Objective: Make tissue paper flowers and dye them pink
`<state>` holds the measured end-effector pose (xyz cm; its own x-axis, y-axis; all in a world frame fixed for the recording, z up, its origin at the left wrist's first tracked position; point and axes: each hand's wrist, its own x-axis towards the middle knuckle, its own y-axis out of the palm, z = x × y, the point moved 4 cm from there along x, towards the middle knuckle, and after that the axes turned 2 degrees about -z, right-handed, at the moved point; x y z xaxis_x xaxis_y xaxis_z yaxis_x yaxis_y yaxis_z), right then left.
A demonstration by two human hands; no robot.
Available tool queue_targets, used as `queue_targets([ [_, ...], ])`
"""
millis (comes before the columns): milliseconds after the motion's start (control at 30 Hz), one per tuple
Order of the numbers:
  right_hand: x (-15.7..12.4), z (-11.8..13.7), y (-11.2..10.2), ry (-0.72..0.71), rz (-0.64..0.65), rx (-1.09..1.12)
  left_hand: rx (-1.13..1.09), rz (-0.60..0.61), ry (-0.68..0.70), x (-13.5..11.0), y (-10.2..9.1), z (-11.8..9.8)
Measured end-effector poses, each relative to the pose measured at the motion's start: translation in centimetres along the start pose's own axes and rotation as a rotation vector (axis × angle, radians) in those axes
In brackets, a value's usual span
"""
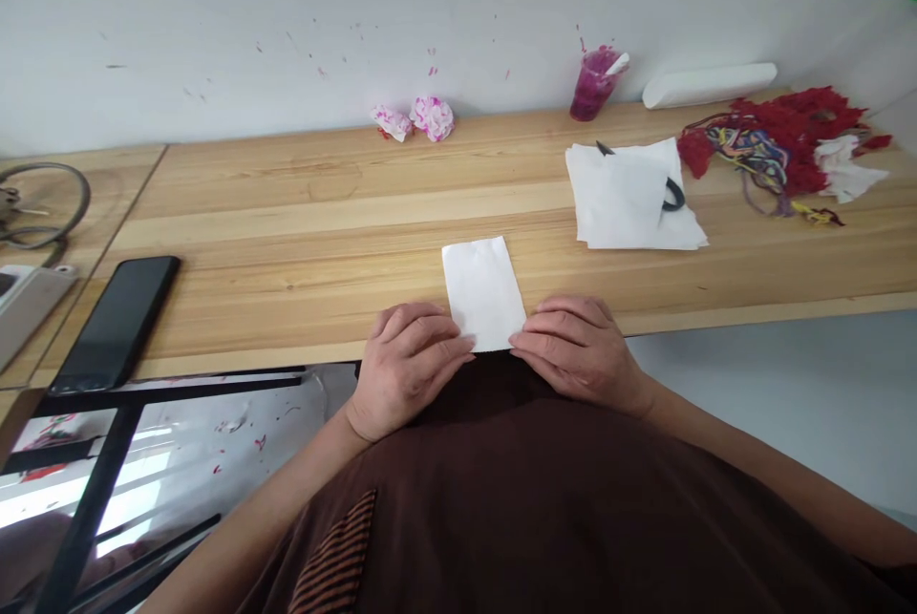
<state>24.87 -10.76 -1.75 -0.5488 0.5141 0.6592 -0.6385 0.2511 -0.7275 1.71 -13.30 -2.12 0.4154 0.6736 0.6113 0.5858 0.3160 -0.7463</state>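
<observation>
A small white sheet of paper [485,287], perhaps tissue, lies at the front edge of the wooden table [308,261]. Its near left corner is pinched by my left hand [412,361], thumb and fingers together. My right hand [584,347] closes on the near right corner in the same way. The sheet's near end reaches the table's edge, close to my brown shirt. Right of the sheet sits a stack of white sheets [623,199], with black-handled scissors [673,196] partly covered by the top sheet.
Two pink-and-white paper flowers [432,118] stand by the wall. Farther right are a cup of purple-pink liquid [594,84], a white roll [709,84], and a heap of red material [802,137] with coloured threads [752,151]. A black phone [118,323] and a cable [86,189] are at left.
</observation>
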Motion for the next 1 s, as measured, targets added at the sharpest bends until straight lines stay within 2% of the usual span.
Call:
queue_targets([
  [167, -0.32, 0.02, 0.05, 0.025, -0.022, 0.016, -0.016, -0.043, -0.017, -0.18, 0.04, -0.22],
  [433, -0.40, -0.03, 0.33, 0.034, -0.021, 0.033, 0.052, -0.054, -0.016, -0.09, 0.14, -0.37],
  [1000, -0.47, -0.06, 0.43, 0.016, -0.062, 0.046, 0.040, -0.094, -0.005, -0.02, 0.26, -0.42],
])
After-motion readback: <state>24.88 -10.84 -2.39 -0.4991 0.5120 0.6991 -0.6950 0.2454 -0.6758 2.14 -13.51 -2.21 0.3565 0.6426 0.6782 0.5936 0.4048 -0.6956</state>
